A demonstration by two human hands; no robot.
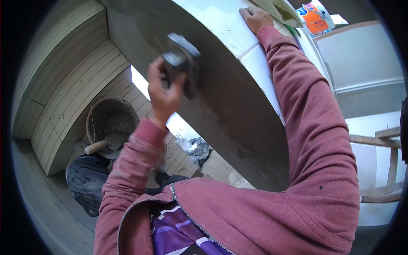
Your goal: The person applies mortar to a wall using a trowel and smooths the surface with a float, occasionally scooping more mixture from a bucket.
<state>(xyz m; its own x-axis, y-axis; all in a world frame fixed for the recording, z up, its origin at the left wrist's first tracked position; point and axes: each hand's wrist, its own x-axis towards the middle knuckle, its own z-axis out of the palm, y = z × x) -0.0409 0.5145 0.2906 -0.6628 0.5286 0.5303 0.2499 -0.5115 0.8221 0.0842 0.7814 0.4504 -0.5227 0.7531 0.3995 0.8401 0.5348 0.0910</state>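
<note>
head: left hand grips tool, right hand on ledge

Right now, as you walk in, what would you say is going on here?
A person grips a dark, blurred tool in the left hand, held up at a grey plastered wall; whether it touches the wall cannot be told. The right hand lies flat on the white ledge above the wall. Down on the floor, a trowel lies in a bucket.
</note>
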